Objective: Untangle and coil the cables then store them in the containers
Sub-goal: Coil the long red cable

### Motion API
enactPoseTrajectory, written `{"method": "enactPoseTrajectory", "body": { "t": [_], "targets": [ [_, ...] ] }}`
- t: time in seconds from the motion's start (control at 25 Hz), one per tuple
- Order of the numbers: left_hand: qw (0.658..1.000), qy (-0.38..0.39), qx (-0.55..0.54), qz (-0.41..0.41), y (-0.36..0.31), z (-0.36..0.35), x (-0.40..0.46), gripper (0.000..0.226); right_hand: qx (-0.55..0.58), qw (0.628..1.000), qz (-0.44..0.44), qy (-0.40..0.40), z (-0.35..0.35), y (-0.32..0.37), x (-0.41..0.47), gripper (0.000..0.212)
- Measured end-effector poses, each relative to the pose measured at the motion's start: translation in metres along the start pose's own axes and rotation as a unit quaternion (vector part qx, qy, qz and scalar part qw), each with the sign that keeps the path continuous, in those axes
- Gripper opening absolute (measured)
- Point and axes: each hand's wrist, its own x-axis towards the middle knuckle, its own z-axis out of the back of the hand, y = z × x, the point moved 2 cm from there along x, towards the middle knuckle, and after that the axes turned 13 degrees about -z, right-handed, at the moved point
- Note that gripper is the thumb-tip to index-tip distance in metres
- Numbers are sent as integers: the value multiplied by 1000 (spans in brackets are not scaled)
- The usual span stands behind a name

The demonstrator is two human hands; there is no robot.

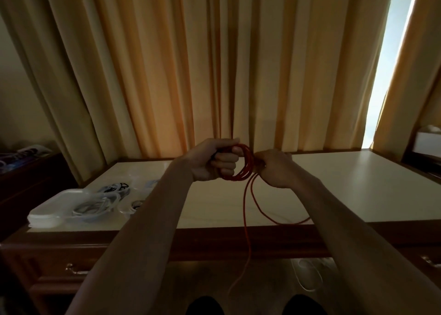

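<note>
Room: orange curtains (167, 63) hang behind a white-topped desk (334, 183).
Cable: my red cable (247, 165) is looped in a coil held above the desk; its loose length drops over the front edge.
Left hand: my left hand (214, 163) grips the coil, fingers curled through it.
Right hand: my right hand (274, 169) pinches the cable just beside the coil.
Containers: clear containers (57, 207) with pale coiled cables (95, 207) sit on the desk's left end.

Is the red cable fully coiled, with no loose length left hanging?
No: a loose length of the red cable trails from the coil over the table edge.
</note>
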Motion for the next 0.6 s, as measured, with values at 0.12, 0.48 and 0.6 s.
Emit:
{"method": "enactPoseTrajectory", "body": {
  "t": [0.12,0.48,0.6],
  "targets": [
    [992,-53,-73,-85,-4,-12,3,31,34,998,-55,-12,-2,3,-3,35],
    [921,-297,65,-245,-7,-1,26,31,237,951,-131,151,-27,-29,-16,12],
    [944,-207,149,-208,-12,-15,18,35,284,935,-152,149,-27,-35,-16,11]
  ]
}}
